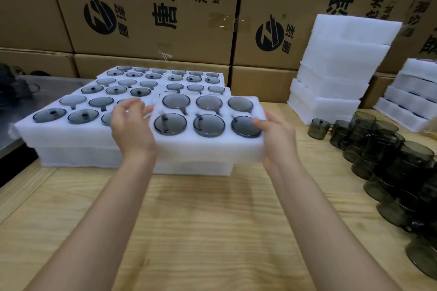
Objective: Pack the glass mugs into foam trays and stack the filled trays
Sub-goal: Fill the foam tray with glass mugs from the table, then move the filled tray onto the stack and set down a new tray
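- A white foam tray is held over the pale wooden desk. All six of its round pockets are filled with smoky grey glass mugs, which look like dark discs from up here.
- The left hand is on that tray's left edge with its fingers bent round the edge. It's a bit blurry, so I can't tell how tight the hold is.
- The right hand has the tray's near right corner. The thumb is pressed on top by the corner mug and the other fingers curl under the tray, out of sight.
- Directly under the tray is a lower white foam slab. I honestly can't tell if the two are touching or just apart.
- Left of the tray and behind it are more filled foam trays, side by side and layered.
- Right of the tray and further back there's a tall stack of empty foam blocks, with a shorter foam stack beyond it.
- Right of the tray, nearer to me, a bunch of loose dark glass mugs are crowded on the desk, some piled on each other.
- Behind the tray is a wall of brown cardboard boxes with black print.
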`<act>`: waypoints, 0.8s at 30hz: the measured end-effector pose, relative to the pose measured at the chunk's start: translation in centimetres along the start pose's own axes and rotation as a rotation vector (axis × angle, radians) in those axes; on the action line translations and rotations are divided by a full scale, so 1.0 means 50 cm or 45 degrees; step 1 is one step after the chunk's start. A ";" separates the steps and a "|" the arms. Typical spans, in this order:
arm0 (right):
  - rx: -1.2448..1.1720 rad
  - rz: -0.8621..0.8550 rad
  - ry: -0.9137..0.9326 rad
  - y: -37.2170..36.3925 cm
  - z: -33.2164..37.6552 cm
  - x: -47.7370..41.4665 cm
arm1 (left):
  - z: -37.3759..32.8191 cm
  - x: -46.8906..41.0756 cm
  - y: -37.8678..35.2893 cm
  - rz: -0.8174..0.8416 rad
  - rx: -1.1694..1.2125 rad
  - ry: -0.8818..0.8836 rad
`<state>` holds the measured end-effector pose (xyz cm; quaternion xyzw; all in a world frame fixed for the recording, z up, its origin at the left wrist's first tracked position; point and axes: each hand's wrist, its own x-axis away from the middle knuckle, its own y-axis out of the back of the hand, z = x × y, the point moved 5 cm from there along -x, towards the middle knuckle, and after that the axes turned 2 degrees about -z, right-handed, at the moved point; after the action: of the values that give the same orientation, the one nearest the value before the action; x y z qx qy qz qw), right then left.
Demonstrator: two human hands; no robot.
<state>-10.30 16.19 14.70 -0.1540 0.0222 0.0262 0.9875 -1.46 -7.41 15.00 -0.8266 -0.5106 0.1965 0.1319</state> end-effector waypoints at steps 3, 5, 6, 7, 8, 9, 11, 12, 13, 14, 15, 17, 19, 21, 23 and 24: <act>0.055 -0.062 0.021 -0.062 -0.046 -0.050 | 0.015 -0.044 -0.004 0.093 -0.424 -0.242; 0.145 -0.174 -0.033 -0.078 -0.088 -0.070 | 0.032 -0.027 -0.007 0.259 -0.694 -0.475; 0.175 -0.224 -0.064 -0.079 -0.105 -0.077 | 0.044 -0.010 -0.008 0.357 -0.830 -0.580; 0.185 -0.243 -0.074 -0.079 -0.117 -0.082 | 0.059 0.007 -0.011 0.450 -0.969 -0.697; 0.184 -0.240 -0.065 -0.079 -0.123 -0.088 | 0.076 0.022 -0.011 0.520 -1.101 -0.812; 0.192 -0.228 -0.052 -0.079 -0.124 -0.092 | 0.091 0.032 -0.010 0.567 -1.210 -0.894; 0.258 -0.193 -0.015 -0.082 -0.121 -0.100 | 0.107 0.034 -0.006 0.567 -1.303 -0.969; 0.325 -0.165 0.010 -0.086 -0.121 -0.103 | 0.108 0.034 -0.005 0.521 -1.316 -1.007; 0.416 -0.133 0.035 -0.091 -0.122 -0.106 | 0.105 0.039 -0.007 0.463 -1.320 -1.068; 0.508 -0.107 0.059 -0.097 -0.123 -0.108 | 0.099 0.051 -0.012 0.418 -1.306 -1.159; 0.570 -0.090 0.075 -0.100 -0.126 -0.110 | 0.096 0.070 -0.022 0.405 -1.257 -1.279; 0.568 -0.047 0.060 -0.104 -0.131 -0.114 | 0.094 0.131 -0.052 0.513 -1.058 -1.460; 0.513 -0.006 0.045 -0.099 -0.127 -0.117 | 0.102 0.203 -0.076 0.667 -0.887 -1.506; 0.513 -0.044 0.120 -0.076 -0.101 -0.128 | 0.123 0.259 -0.085 0.732 -0.802 -1.470; 0.593 -0.166 0.296 -0.036 -0.046 -0.153 | 0.141 0.283 -0.083 0.805 -0.770 -1.419; 0.674 -0.236 0.389 -0.012 -0.013 -0.171 | 0.149 0.283 -0.079 0.841 -0.766 -1.417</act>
<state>-18.84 15.02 14.72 0.1049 0.1622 -0.0938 0.9767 -2.35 7.17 7.35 -0.7158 -0.2570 0.4694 -0.4486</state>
